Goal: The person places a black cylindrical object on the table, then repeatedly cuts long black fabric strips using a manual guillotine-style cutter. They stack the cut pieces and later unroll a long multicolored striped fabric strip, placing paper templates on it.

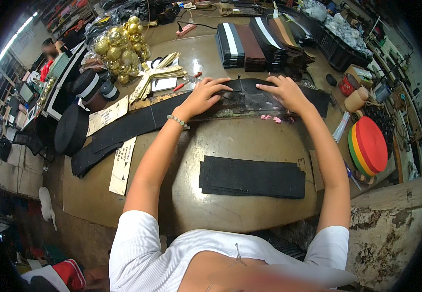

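Note:
A long black fabric strip [145, 119] runs across the table over a worn board [211, 113]. My left hand [203, 97] rests by the strip, fingers stretched toward its middle. Its wrist wears a beaded bracelet [178, 121]. On the other side my right hand [288, 95] lies on the strip with spread fingers, the fingertips pointing left. Between my hands a small dark upright pin [239, 77] stands at the strip's far edge. Small pink scraps [271, 118] lie below the right hand. Nearer to me is a stack of cut black rectangles [254, 177].
Striped and brown strip stacks [250, 44] stand at the back. Gold balls in a bag [118, 48], paper patterns [109, 116] and a black roll [71, 130] lie left. A red, yellow and green roll [368, 146] stands right. Another person [48, 51] is far left.

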